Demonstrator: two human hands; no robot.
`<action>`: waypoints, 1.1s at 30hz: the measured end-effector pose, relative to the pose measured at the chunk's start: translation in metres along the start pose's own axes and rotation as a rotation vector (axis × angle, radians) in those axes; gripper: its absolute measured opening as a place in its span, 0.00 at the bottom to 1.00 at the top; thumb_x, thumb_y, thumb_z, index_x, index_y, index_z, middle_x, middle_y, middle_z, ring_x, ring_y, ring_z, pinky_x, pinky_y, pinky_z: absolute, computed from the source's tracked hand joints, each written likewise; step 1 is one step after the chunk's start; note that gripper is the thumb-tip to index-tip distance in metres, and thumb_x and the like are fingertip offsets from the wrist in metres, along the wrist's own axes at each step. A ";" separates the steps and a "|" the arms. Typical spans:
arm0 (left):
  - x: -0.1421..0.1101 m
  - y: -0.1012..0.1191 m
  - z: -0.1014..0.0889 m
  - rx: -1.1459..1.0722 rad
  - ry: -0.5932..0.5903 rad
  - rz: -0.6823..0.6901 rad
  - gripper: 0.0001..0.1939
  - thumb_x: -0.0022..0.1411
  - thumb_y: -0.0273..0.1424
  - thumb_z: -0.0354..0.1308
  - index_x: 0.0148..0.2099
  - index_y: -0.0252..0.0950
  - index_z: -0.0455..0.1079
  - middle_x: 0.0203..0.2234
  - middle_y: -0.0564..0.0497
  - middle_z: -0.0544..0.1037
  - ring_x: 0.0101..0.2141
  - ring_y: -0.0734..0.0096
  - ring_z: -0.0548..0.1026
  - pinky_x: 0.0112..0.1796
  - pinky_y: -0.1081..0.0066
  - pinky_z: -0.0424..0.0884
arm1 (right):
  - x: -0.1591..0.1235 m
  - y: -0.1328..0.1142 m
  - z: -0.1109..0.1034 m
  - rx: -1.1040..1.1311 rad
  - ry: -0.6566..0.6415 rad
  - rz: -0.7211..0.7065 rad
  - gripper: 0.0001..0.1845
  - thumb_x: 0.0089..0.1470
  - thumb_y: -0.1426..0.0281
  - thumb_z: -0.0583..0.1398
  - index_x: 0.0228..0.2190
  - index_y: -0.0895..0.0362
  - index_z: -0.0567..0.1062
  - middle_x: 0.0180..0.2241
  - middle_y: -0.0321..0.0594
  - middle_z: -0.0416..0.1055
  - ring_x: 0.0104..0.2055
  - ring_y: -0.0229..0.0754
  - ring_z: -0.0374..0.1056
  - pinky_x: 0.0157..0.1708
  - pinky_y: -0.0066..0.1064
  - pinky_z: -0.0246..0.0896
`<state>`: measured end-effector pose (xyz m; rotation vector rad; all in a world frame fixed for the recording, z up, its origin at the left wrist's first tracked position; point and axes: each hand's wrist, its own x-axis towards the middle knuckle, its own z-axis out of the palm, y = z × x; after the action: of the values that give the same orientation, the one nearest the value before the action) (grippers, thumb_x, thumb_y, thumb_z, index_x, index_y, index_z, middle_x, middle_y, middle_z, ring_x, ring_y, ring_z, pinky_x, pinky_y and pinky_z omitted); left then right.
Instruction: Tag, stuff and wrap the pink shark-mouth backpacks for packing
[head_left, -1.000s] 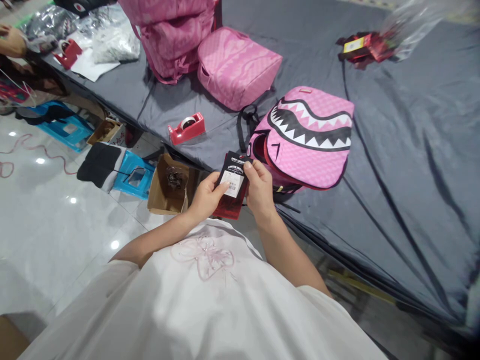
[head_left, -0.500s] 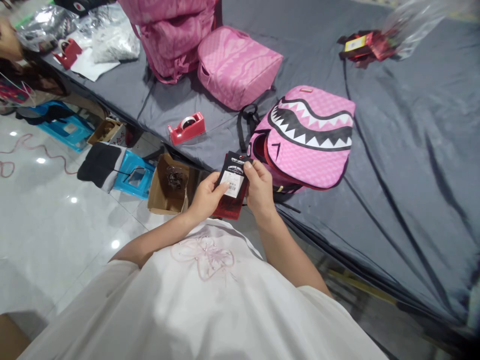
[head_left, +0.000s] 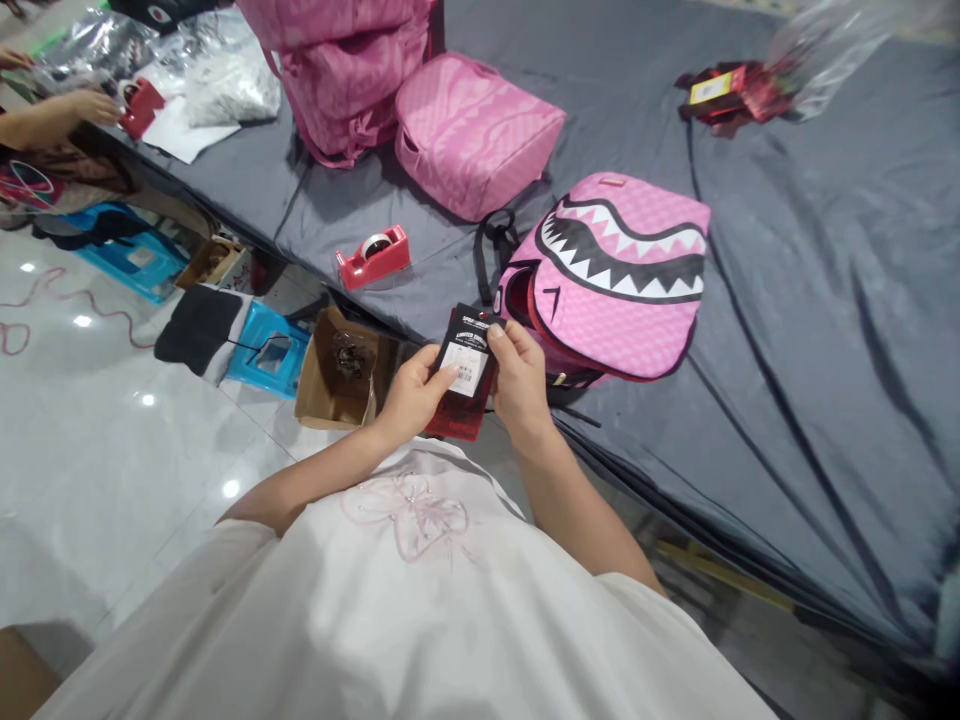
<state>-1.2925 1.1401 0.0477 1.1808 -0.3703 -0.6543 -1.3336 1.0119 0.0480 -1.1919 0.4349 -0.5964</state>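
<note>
Both of my hands hold a small stack of black and red hang tags [head_left: 466, 362] in front of my chest, at the near edge of the grey-covered table [head_left: 810, 300]. My left hand [head_left: 414, 392] grips the stack's left side with the thumb on a white barcode label. My right hand [head_left: 519, 378] pinches the top right edge. Just beyond my right hand lies a pink backpack with a shark-mouth print [head_left: 609, 272], its black strap toward me.
A red tape dispenser [head_left: 373, 256] sits near the table edge, with two more pink bags [head_left: 474, 132] behind. Red tags [head_left: 731, 92] lie far right. An open cardboard box [head_left: 336, 368] and blue stools [head_left: 264, 345] stand on the floor. Another person's hand [head_left: 88, 105] reaches a second dispenser at the far left.
My hands and the tags have stayed still. At the far left, another person's hand has come forward to the second red tape dispenser.
</note>
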 end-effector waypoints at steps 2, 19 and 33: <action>0.000 0.000 0.001 -0.003 0.000 0.000 0.19 0.55 0.43 0.68 0.41 0.35 0.72 0.36 0.51 0.80 0.37 0.68 0.77 0.42 0.69 0.72 | 0.001 0.000 -0.001 0.000 -0.001 0.009 0.17 0.49 0.56 0.67 0.27 0.54 0.71 0.26 0.30 0.66 0.27 0.33 0.60 0.30 0.25 0.60; 0.031 0.024 0.042 0.056 -0.091 0.005 0.21 0.55 0.45 0.68 0.40 0.34 0.71 0.31 0.52 0.79 0.31 0.72 0.75 0.36 0.73 0.72 | 0.030 -0.040 -0.033 -0.064 -0.018 -0.099 0.18 0.52 0.52 0.66 0.29 0.54 0.73 0.25 0.30 0.67 0.27 0.35 0.62 0.28 0.27 0.60; 0.078 0.020 0.109 0.025 -0.190 0.001 0.21 0.57 0.47 0.66 0.38 0.33 0.71 0.28 0.52 0.78 0.29 0.73 0.75 0.34 0.73 0.72 | 0.058 -0.077 -0.084 0.017 0.128 -0.172 0.14 0.53 0.57 0.65 0.29 0.55 0.72 0.25 0.30 0.66 0.26 0.35 0.61 0.27 0.26 0.61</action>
<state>-1.2915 1.0150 0.0996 1.1451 -0.5402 -0.7651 -1.3548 0.8946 0.0942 -1.1865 0.4370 -0.8264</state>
